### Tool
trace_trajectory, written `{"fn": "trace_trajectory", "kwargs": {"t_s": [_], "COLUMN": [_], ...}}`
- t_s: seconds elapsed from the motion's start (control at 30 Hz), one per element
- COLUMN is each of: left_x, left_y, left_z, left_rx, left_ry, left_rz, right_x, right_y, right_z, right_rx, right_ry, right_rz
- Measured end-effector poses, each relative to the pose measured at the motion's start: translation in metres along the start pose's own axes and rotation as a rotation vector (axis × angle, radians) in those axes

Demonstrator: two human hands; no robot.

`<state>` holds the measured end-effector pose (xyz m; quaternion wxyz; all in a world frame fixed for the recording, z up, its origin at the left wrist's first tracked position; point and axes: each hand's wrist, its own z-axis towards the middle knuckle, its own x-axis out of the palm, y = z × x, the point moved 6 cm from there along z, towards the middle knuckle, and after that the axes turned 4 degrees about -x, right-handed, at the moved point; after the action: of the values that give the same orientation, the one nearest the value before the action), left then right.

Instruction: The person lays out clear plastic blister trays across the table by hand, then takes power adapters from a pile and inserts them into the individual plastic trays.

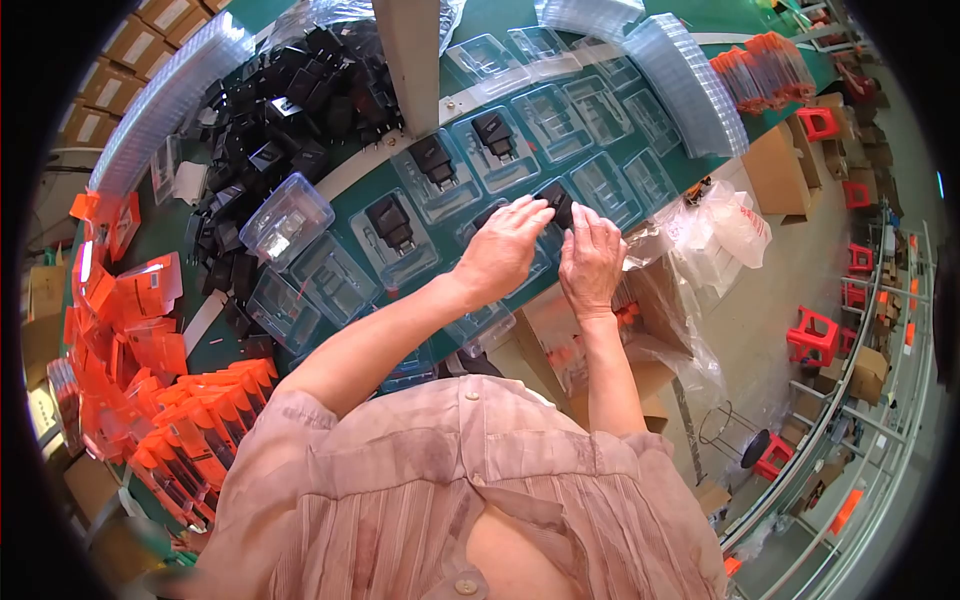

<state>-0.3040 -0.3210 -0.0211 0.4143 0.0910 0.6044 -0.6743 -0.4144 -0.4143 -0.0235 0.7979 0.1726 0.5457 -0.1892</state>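
Observation:
Both hands are over the clear plastic trays laid in rows on the green table. My left hand (503, 248) reaches over a tray, its fingers close together at a black adapter (557, 203). On the other side of that adapter is my right hand (592, 258), with its fingertips on the adapter's edge. Part of another black adapter shows beside my left hand. Three more black adapters, one (391, 222) to the left, one (432, 160) above it and one (493, 134) further up, sit in their own trays. Several trays (604, 188) at the right hold no adapter.
A heap of black adapters (300, 100) lies at the upper left, beside a metal post (408, 60). Orange packages (200, 420) stand at the left. Stacked clear trays (685, 85) are at the upper right. A cardboard box (775, 165) and red stools (812, 336) are beyond the table.

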Motion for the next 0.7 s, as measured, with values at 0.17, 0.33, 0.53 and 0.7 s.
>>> {"fn": "trace_trajectory", "kwargs": {"t_s": [0.17, 0.33, 0.53, 0.7], "left_x": [0.038, 0.040, -0.067, -0.177], "left_y": [0.018, 0.016, 0.030, 0.167], "left_z": [0.023, 0.027, 0.007, 0.010], "left_rx": [0.139, 0.162, 0.066, -0.936], "left_ry": [0.263, 0.293, -0.361, -0.702], "left_rz": [0.312, 0.426, 0.185, -0.040], "right_x": [0.027, 0.029, 0.021, -0.008], "right_y": [0.006, 0.010, 0.008, 0.041], "right_z": [-0.005, -0.006, -0.001, 0.015], "right_rx": [-0.003, -0.017, -0.011, 0.039], "right_ry": [0.107, 0.187, 0.161, 0.032], "right_rz": [0.022, -0.106, -0.027, 0.186]}}
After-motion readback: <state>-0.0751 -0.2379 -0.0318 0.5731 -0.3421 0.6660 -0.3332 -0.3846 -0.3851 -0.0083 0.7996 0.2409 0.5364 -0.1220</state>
